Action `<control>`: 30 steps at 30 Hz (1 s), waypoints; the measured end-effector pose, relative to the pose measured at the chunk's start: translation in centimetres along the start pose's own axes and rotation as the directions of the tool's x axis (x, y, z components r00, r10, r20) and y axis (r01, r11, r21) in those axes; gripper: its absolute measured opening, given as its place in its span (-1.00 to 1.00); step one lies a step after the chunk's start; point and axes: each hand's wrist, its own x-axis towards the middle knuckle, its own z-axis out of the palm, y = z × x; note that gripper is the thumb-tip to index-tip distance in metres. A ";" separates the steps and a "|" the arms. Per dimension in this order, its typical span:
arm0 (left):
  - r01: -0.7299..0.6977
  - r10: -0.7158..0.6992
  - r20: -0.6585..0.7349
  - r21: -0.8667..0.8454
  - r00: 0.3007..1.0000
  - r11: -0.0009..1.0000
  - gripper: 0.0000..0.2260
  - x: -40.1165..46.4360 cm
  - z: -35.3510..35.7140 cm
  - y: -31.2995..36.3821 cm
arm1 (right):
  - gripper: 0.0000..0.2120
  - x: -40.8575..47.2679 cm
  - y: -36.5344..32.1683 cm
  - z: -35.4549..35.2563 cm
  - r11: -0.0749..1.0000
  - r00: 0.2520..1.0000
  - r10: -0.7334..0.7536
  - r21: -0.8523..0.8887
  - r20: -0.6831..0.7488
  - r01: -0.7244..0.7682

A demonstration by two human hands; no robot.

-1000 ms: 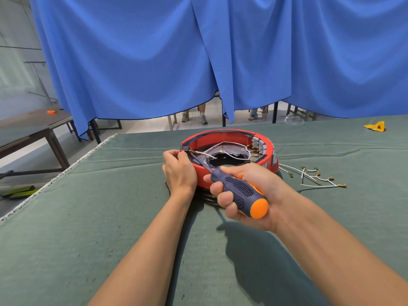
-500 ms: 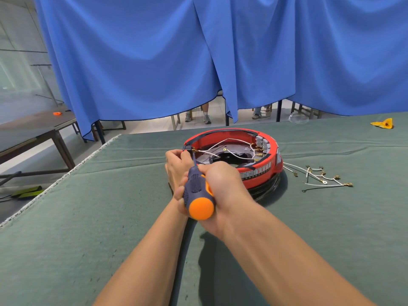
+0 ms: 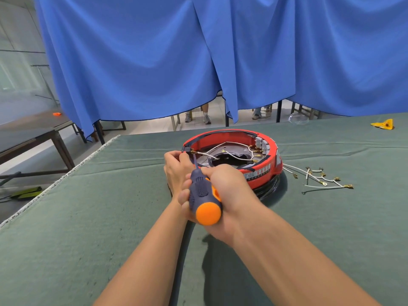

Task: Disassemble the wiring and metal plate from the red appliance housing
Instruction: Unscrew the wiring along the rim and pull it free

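Little has shifted since the earlier frame: the right hand (image 3: 223, 191) still grasps the screwdriver (image 3: 204, 196), its tip at the near-left rim of the red housing (image 3: 262, 171) on the table (image 3: 88, 217). Left hand (image 3: 176, 171) fingers curl around that rim. Loose wires (image 3: 320, 178) lie to the right.

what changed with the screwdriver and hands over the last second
The right hand swung the screwdriver leftward, from lying across the near side of the red housing to pointing straight at its left rim, beside the left hand. The shaft now reaches the terminal there. Unchanged: both grips, the left hand steadying the rim, the loose wires on the cloth to the right.
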 end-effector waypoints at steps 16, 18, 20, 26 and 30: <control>-0.048 0.047 -0.012 -0.031 0.999 0.998 -0.94 0.7 -0.1 -0.8 | -0.77 -1.0 -1.7 -0.6 0.987 0.984 0.152 -0.034 -0.094 -0.156; -0.057 0.057 -0.001 -0.029 0.998 0.998 -0.93 0.7 -0.2 -0.8 | -0.75 -0.9 -1.9 -0.8 0.983 0.981 0.172 -0.050 -0.088 -0.177; -0.063 0.064 0.011 -0.032 0.998 0.997 -0.92 0.6 -0.3 -0.7 | -0.74 -0.9 -2.2 -1.0 0.976 0.977 0.190 -0.085 -0.093 -0.198; -0.085 0.085 0.003 -0.052 0.996 0.995 -0.92 0.0 -0.5 -0.4 | -0.70 -1.0 -3.5 -2.3 0.950 0.978 0.174 -0.241 -0.113 -0.197; -0.077 0.077 0.002 -0.040 0.997 0.996 -0.92 -0.1 -0.5 -0.2 | -0.71 -1.3 -4.0 -3.1 0.935 0.975 0.189 -0.283 -0.118 -0.215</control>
